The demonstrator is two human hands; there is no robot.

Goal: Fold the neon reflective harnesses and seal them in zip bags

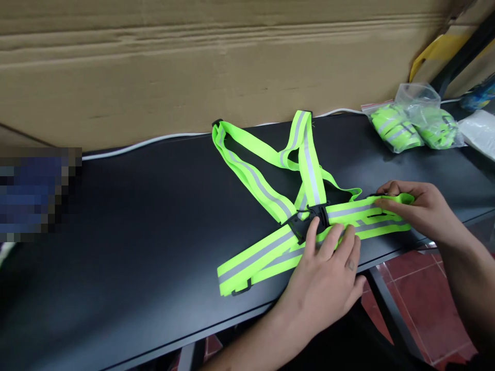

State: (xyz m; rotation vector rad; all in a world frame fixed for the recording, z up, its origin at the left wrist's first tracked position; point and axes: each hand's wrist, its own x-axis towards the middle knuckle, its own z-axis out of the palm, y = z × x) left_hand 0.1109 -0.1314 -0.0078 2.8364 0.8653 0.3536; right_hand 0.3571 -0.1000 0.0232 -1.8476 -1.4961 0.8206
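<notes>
A neon-green reflective vest harness (257, 252) with grey stripes is spread on the black table, its shoulder loops toward the cardboard. Black plastic buckle pieces (317, 214) sit where its straps meet. Palm down, my left hand (330, 273) rests over the lower straps beside the buckle, fingers apart and a fingertip touching the black plastic. At the right end of the waist strap, my right hand (419, 206) pinches the folded green strap between thumb and fingers. A black slider (243, 287) shows at the left end of the waist strap.
Clear bags (417, 116) holding folded green straps lie at the back right, near white plastic packaging (481, 131). A cardboard wall (216, 77) stands behind the table (127, 247), with a white cable (147, 141) along its base. A blurred blue patch is at left.
</notes>
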